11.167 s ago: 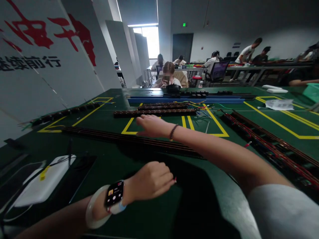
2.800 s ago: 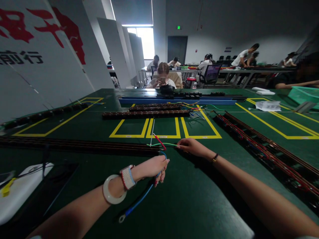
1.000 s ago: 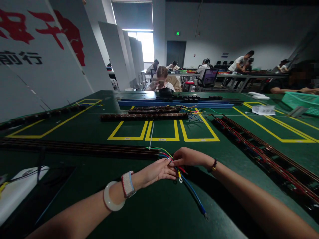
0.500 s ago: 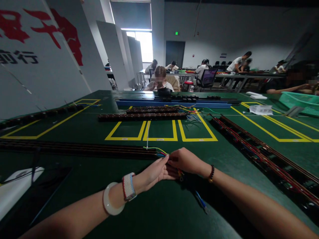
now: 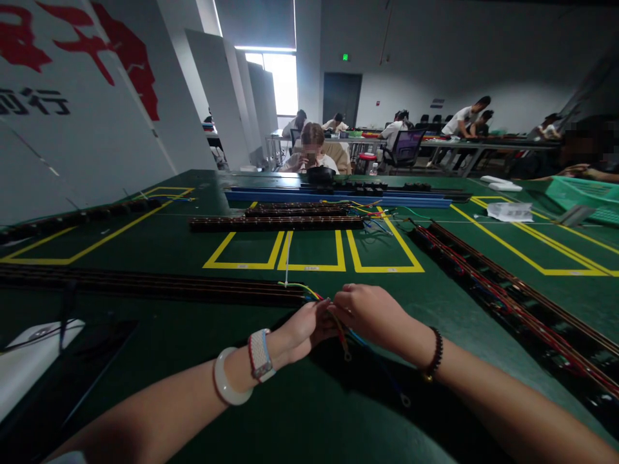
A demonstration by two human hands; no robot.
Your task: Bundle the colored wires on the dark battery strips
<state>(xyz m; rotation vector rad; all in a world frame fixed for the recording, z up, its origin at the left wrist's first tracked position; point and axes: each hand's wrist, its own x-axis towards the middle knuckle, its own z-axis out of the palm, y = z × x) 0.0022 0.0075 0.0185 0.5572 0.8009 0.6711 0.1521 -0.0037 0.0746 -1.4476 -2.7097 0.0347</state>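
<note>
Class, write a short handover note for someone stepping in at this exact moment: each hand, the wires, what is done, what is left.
Left hand: fingertips pinching the bundle of coloured wires.
Right hand: closed over the same wires from the other side.
Wires: at the end of the long dark strip on the green table; loose ends with ring terminals trail toward you.
Done: wires gathered together.
Left: cannot tell from this view.

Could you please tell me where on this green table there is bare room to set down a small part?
The three yellow-taped boxes beyond both hands are bare, apart from a thin white wire crossing one line. Bare mat lies between the forearms. It is crowded where the left hand and right hand pinch the coloured wires.
</note>
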